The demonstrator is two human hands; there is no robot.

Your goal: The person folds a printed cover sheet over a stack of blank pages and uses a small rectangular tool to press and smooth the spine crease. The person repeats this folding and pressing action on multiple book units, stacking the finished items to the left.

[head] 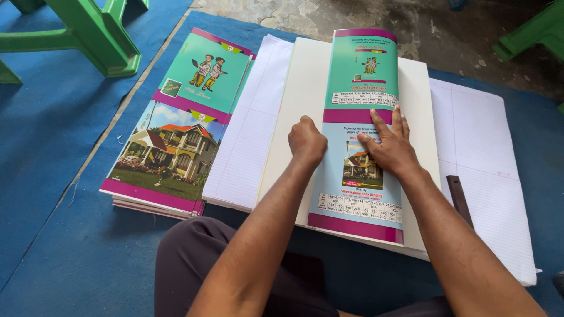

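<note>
A long printed cover sheet (361, 76), teal and light blue with purple bands and a small house picture, lies on a white paper block (302, 82) in front of me. My left hand (306, 141) is a closed fist pressing at the sheet's left edge, on the white block. My right hand (392, 145) lies flat on the sheet's middle, fingers spread. Both hands hold nothing.
A stack of printed covers (176, 129) showing a house and two cartoon figures lies at the left. Ruled paper sheets (476, 152) spread to the right, with a dark ruler (459, 199) on them. Green plastic furniture legs (88, 35) stand on the blue mat (53, 194).
</note>
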